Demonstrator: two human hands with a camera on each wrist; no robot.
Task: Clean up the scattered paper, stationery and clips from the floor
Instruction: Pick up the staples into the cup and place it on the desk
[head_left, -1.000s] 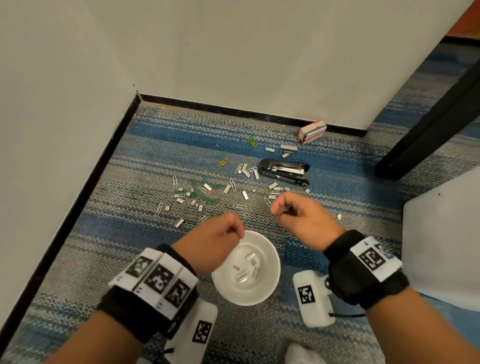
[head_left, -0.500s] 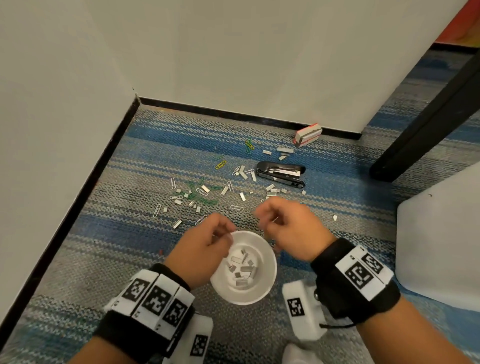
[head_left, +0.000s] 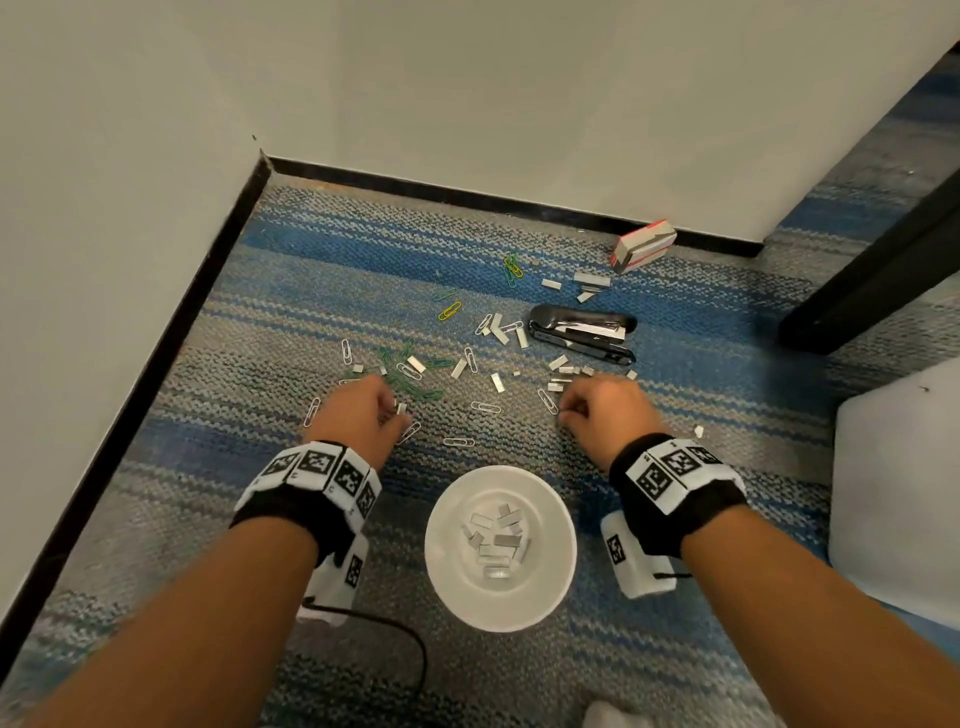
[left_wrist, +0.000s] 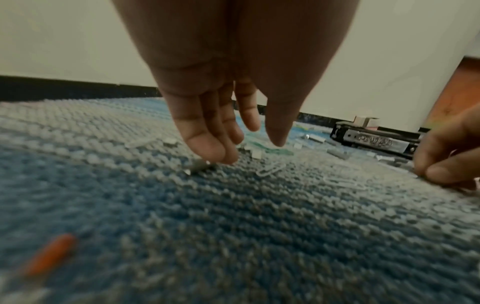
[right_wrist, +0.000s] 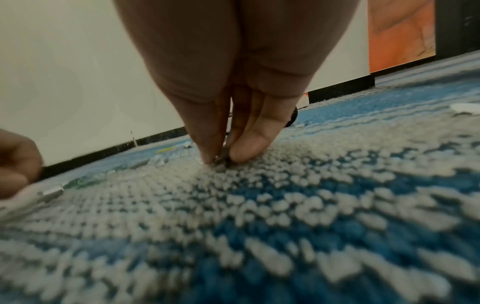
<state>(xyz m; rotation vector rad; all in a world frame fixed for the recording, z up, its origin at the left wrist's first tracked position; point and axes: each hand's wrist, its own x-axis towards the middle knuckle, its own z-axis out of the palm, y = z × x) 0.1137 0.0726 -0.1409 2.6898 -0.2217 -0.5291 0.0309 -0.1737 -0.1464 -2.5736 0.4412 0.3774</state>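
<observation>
Silver staple strips (head_left: 497, 382) and paper clips (head_left: 485, 407), some green (head_left: 402, 382), lie scattered on the blue-grey carpet. A white bowl (head_left: 452, 582) near me holds several staple strips. My left hand (head_left: 397, 415) reaches down left of the bowl; its straight fingers (left_wrist: 215, 152) touch a staple strip (left_wrist: 198, 165), with the thumb held apart. My right hand (head_left: 563, 415) is down on the carpet to the right. Its thumb and fingers (right_wrist: 249, 150) pinch a small staple strip (right_wrist: 221, 160), mostly hidden between them.
A black stapler (head_left: 582, 332) lies beyond the right hand, and a red-and-white staple box (head_left: 644, 244) sits by the black skirting. Walls form a corner at the far left. A white panel (head_left: 893, 493) and a dark post (head_left: 872, 280) stand on the right.
Both hands left the bowl and went forward and down to the carpet, the left to the left cluster, the right toward the stapler. The bowl holds more strips than a second ago.
</observation>
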